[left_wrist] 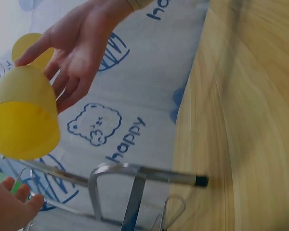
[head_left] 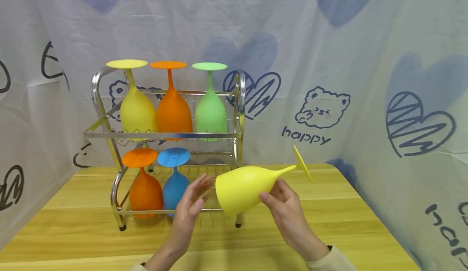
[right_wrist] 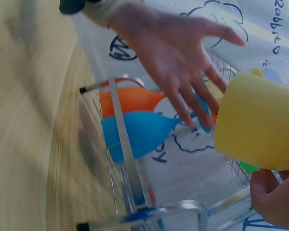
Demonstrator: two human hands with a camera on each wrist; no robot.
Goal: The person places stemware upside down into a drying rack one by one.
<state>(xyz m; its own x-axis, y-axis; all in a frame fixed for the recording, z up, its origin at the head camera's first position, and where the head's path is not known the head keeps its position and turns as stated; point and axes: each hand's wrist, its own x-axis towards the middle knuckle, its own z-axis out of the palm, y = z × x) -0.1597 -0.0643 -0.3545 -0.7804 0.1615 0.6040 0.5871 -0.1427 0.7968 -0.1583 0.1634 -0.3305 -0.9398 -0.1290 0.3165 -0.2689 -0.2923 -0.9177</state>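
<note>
A yellow goblet (head_left: 245, 187) is held tilted on its side in front of the rack, its mouth toward the left and its foot toward the upper right. My right hand (head_left: 289, 214) grips it where the bowl narrows to the stem, thumb on the near side. My left hand (head_left: 188, 210) is held up beside the goblet's mouth, fingers extended and apart from it. In the left wrist view the goblet's mouth (left_wrist: 24, 130) faces the camera and its inside looks bare. The right wrist view shows the spread left hand (right_wrist: 178, 62) near the goblet's bowl (right_wrist: 260, 122).
A two-tier metal rack (head_left: 164, 135) stands on the wooden table (head_left: 329, 210). Upside down on top are a yellow goblet (head_left: 137, 110), an orange goblet (head_left: 173, 114) and a green goblet (head_left: 211, 116). Below stand another orange goblet (head_left: 145, 191) and a blue goblet (head_left: 174, 187). Patterned cloth hangs behind.
</note>
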